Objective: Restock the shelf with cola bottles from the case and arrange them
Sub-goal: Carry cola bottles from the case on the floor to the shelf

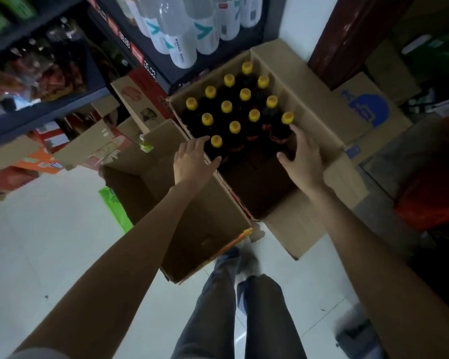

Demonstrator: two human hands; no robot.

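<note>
Down in the case (319, 104), the left grip (192, 161) curls round the nearest cola bottle (216, 149), and the right grip (302, 156) wraps the bottle at the right corner (283, 130). More yellow-capped bottles (235, 104) stand packed behind them; the case's near end shows bare cardboard. Beside it stands the shelf (130, 47).

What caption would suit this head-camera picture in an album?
Left hand and right hand each grip a yellow-capped cola bottle in the open cardboard case.
</note>
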